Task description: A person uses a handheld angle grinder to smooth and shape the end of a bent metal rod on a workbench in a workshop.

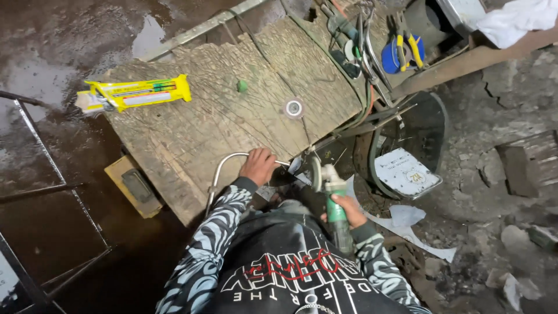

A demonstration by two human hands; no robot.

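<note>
Left hand [258, 166] clamped on bent tube [224, 168] at board [192, 125] edge, right hand [347, 210] closed round green grinder [334, 203] beside it; likely risk of disc snagging, kicking toward fingers if tube shifts.

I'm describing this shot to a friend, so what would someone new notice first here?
Probably the bright yellow packet lying at the far left of the weathered wooden board. Next, near the board's front edge, the left hand grips a curved metal tube while the right hand holds a green angle grinder beside it.
</note>
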